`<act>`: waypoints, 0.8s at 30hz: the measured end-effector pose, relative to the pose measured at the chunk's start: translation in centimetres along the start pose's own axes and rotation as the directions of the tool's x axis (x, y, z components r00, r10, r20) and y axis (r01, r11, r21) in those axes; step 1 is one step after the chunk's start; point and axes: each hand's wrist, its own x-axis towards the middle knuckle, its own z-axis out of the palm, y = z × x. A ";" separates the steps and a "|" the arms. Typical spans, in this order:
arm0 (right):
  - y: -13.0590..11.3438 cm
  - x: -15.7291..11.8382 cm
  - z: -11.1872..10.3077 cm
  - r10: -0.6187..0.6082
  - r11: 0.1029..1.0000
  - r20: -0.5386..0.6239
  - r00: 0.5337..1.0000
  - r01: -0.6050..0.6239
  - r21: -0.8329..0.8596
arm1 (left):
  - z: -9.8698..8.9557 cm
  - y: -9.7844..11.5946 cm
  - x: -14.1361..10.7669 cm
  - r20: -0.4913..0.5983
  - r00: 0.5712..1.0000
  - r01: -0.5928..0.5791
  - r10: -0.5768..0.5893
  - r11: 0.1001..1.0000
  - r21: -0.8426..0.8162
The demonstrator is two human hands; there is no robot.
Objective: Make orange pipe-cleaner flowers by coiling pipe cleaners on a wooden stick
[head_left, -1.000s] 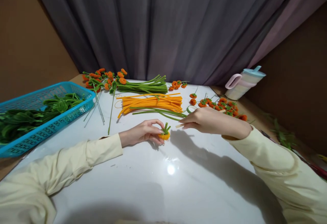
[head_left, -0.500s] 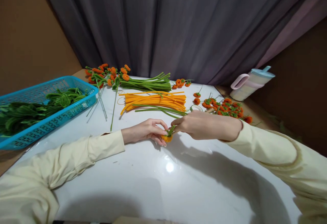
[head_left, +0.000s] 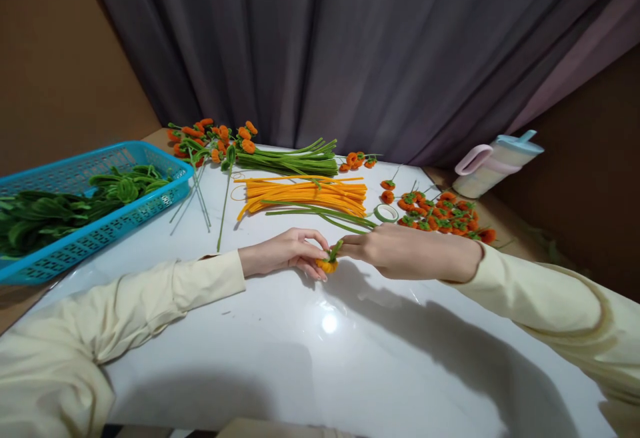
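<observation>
Between thumb and fingers, my left hand (head_left: 295, 253) holds a small yellow-orange pipe-cleaner flower (head_left: 327, 266) just above the white table. A short green pipe-cleaner end (head_left: 335, 250) sticks up from its top. My right hand (head_left: 400, 249) reaches in from the right, its fingertips pinched at the green end; the thumb is mostly hidden behind the knuckles. Close beyond the hands lie loose green pipe cleaners (head_left: 320, 212), a bundle of orange pipe cleaners (head_left: 305, 196) and a roll of green tape (head_left: 386, 213).
A blue basket (head_left: 120, 220) with green leaf pieces stands at left. Orange flowers on stems (head_left: 215, 141) lie at the back left beside a green pipe-cleaner bundle (head_left: 295, 161). More orange heads (head_left: 445, 215) lie at right, near a tumbler (head_left: 493, 166). A grey curtain (head_left: 350, 51) hangs behind.
My right hand has shifted slightly right and down, uncovering the tape roll. The left hand still holds the flower in about the same place.
</observation>
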 end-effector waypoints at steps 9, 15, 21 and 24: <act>-2.6 -0.8 0.9 -0.005 0.945 -0.005 1.000 0.003 -0.326 | 0.2 -0.3 -0.1 -0.029 0.999 -0.033 0.034 0.999 0.039; -3.6 -1.5 1.7 0.083 0.960 0.006 0.997 -0.078 -0.267 | 1.0 -0.4 -0.4 -0.023 0.992 -0.117 0.121 0.983 0.143; -3.6 -1.8 2.8 0.210 0.969 0.031 0.977 -0.212 0.126 | 2.2 -1.6 -0.9 -0.053 0.956 -0.249 0.288 0.895 0.370; -3.6 -1.6 3.3 0.262 0.928 0.005 0.965 -0.254 0.271 | 2.4 -2.0 -1.3 -0.048 0.902 -0.310 0.429 0.722 0.618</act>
